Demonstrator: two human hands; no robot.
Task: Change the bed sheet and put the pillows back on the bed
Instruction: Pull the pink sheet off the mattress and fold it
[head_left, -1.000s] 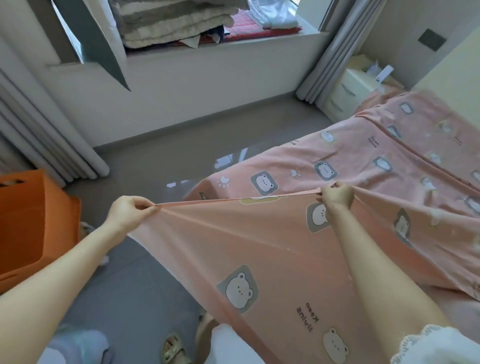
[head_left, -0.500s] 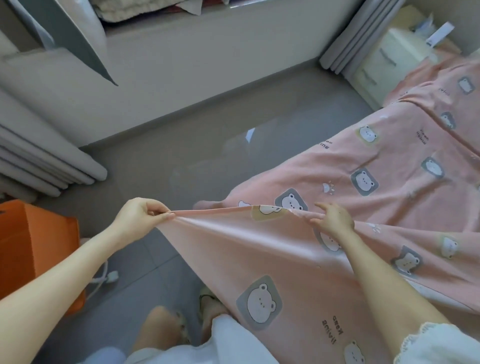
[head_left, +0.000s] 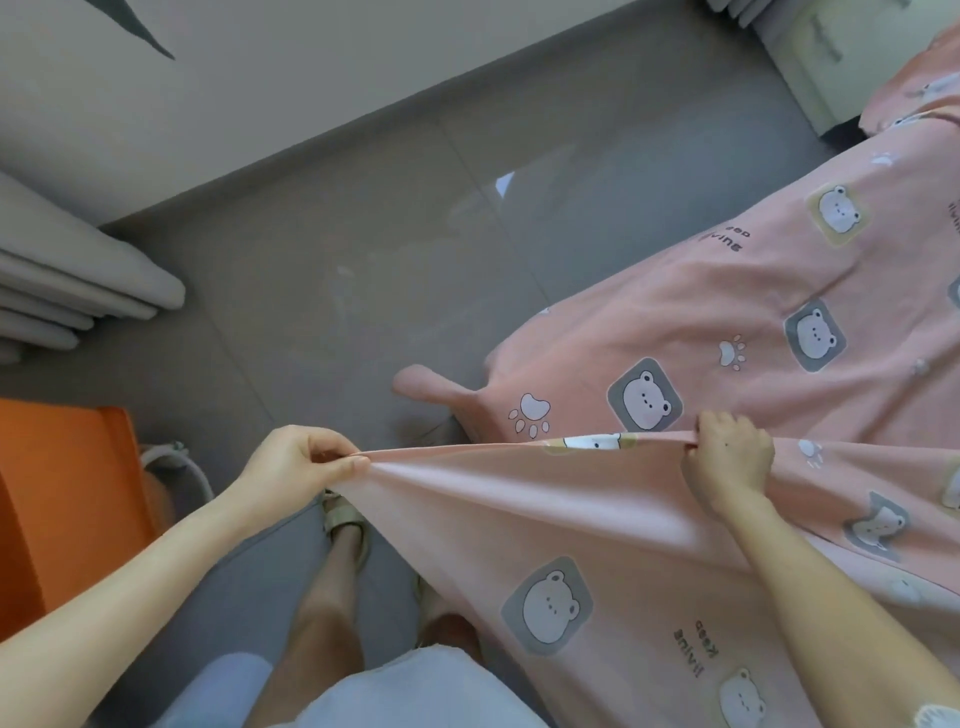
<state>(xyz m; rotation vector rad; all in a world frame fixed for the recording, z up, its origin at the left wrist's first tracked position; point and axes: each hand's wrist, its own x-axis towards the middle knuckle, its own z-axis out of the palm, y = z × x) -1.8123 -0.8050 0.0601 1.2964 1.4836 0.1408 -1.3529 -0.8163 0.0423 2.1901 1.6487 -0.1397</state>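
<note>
Sheet (head_left: 675, 312), pink with bears, lies draped over the bed, its hem pulled taut — left hand (head_left: 296, 467) pinching one end, right hand (head_left: 727, 467) clenched on the fold; I'd say the corner (head_left: 415, 382) dangling by the floor (head_left: 363, 234) could catch underfoot and yank free; orange box (head_left: 62, 499) nearby, contents hidden

Pink bed sheet (head_left: 649, 291) with grey-and-yellow bear patches, orange box (head_left: 62, 499), grey floor (head_left: 363, 234)

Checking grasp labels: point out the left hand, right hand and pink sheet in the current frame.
left hand (head_left: 296, 467): head view, middle of the hand behind the pinching fingers.
right hand (head_left: 727, 460): head view, back of the hand.
pink sheet (head_left: 545, 512): head view, taut plain stretch between both hands.
</note>
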